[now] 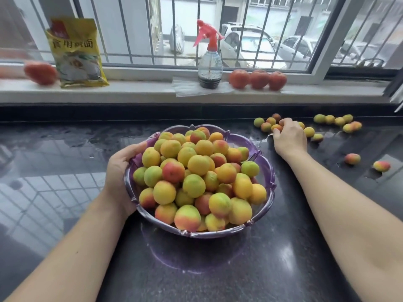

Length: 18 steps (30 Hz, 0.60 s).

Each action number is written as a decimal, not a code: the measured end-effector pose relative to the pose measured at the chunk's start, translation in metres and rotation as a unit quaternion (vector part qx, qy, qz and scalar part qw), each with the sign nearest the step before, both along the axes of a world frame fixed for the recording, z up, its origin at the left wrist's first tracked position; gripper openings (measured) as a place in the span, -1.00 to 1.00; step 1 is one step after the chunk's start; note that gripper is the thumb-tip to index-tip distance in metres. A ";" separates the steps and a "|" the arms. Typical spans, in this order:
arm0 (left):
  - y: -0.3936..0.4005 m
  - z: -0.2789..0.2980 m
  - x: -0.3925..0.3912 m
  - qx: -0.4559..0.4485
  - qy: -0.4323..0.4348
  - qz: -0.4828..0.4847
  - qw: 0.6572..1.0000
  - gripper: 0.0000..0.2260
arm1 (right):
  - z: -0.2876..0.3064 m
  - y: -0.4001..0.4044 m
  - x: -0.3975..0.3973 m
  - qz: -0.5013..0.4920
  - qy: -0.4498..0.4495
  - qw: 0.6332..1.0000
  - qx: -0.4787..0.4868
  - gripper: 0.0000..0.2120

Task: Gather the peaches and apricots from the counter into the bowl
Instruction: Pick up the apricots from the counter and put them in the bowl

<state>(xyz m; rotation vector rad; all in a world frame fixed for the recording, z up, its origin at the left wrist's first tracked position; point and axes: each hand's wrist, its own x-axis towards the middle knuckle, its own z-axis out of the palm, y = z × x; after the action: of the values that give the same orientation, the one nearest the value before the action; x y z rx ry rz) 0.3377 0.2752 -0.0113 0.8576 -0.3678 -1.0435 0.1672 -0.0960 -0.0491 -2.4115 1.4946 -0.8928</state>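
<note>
Purple translucent plastic forms the bowl (265, 171), whose left rim is gripped by the left hand (122, 171), thumb hooked over the edge and fingers curled beneath. The bowl sits on the black polished worktop (283, 247) directly in front of the person and is heaped above its rim with yellow, green and red-blushed fruit (196, 171).

The right hand (289, 136) is extended to the far right of the bowl, palm down, with its fingers curled round an orange fruit (276, 127) at the edge of a small cluster of loose fruit (265, 125). Whether that fruit has been lifted cannot be told.

Beyond the right hand, a second group of loose fruit (337, 121) is seen near the back edge of the worktop. 2 further fruits (352, 159) lie apart nearer the right edge, on a wet patch.

On the windowsill (141, 89) are noted a yellow packet (76, 53), a spray bottle (209, 59) with a red trigger head, 3 tomatoes (258, 79) in a row to its right and 1 tomato (40, 73) at the far left.
</note>
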 end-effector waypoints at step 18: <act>0.004 -0.007 0.006 0.031 -0.005 -0.019 0.999 -0.53 | 0.069 0.145 -0.050 0.319 -0.315 0.872 0.196 -0.64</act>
<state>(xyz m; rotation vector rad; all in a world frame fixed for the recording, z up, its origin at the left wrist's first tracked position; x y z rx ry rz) 0.3440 0.2787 -0.0187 0.9139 -0.3632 -1.0899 0.1175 0.0487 0.0199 -1.8355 0.5134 -0.9512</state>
